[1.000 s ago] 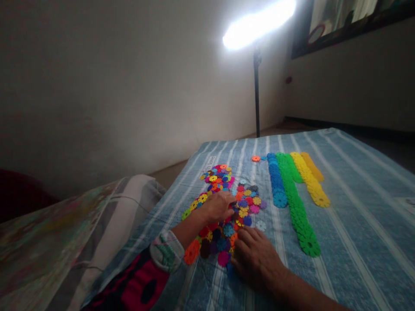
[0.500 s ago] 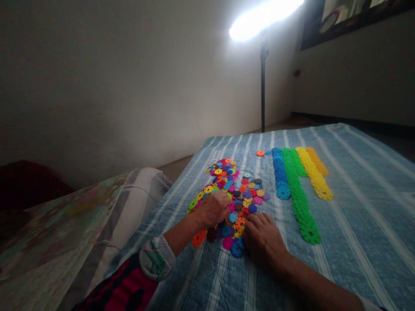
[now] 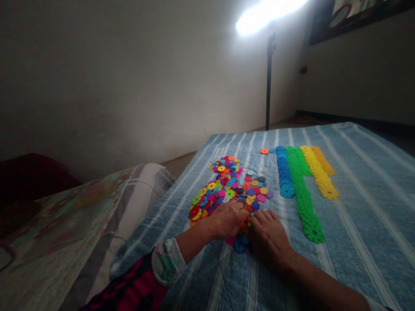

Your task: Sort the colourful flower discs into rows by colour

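Evidently the sorting by colour is partly done: on the blue striped sheet (image 3: 366, 198), overlapping notched plastic discs lie in single-colour rows, with a blue row (image 3: 285, 172), a long green row (image 3: 303, 198), a shorter green row (image 3: 303, 164), a yellow row (image 3: 320, 176) and an amber row (image 3: 323, 161). Beside the far end of the blue row sit a small blue disc (image 3: 272, 151) and, next to it, a lone orange disc (image 3: 264, 151). What looks left is the mixed heap (image 3: 215, 194), a loose spread of many colours on the left of the rows, so a good share seems unsorted. The left hand (image 3: 229, 218) lies over the near part of this heap, fingers bent down among the discs; whether they pinch one cannot be told. The right hand (image 3: 269, 233) rests at the heap's near right edge, fingers curled and their tips hidden, so its grip cannot be told either. Discs lie under and around the left fingers, and a dark blue disc (image 3: 240, 245) shows just beside the right hand.
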A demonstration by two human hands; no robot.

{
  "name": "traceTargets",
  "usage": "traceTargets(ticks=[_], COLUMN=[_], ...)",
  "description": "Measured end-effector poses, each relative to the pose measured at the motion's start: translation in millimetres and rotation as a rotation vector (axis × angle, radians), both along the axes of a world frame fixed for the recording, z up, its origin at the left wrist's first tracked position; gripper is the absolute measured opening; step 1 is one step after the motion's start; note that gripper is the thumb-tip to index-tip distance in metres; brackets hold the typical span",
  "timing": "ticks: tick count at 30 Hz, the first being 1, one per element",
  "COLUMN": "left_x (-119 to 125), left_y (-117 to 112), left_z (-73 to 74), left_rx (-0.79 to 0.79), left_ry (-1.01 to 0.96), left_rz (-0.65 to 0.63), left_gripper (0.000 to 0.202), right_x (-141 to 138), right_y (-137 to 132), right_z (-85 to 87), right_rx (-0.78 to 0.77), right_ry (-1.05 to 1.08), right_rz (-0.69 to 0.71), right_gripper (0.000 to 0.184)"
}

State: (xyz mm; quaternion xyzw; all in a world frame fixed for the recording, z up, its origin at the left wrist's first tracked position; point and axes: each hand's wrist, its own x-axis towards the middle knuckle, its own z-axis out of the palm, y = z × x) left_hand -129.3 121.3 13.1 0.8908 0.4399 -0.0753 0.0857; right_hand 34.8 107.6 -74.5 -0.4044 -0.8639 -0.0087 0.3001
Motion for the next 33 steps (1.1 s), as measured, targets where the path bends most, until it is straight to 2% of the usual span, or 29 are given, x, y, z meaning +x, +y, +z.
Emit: traceTargets(ticks=[7, 12, 18, 28, 33], left_x=[1, -2, 2, 3, 6], left_y=[4, 11, 15, 17, 18], left_z=[-1.5, -6.7, -13.1, -8.8, -8.2], left_rx=[-0.009, -0.026, -0.033, -0.118, -0.19], left_ry=[0.055, 0.0, 0.019, -0.054, -0.062], left_rz=[0.025, -0.003, 0.062, 0.084, 0.157], left_gripper=[0.018, 0.023, 0.025, 0.023, 0.021], right_x=[0, 2, 3, 4, 4], right_y=[0, 0, 0, 2, 1], right_z=[2.5, 5.2, 7.2, 4.6, 5.5], right_rx=[-0.014, -0.015, -0.039, -0.036, -0.019], right_ry=[-0.048, -0.074, -0.075, -0.085, -0.081], right_rz=[-0.026, -0.039, -0.041, -0.028, -0.031], right_gripper=[0.007, 0.006, 0.008, 0.007, 0.007])
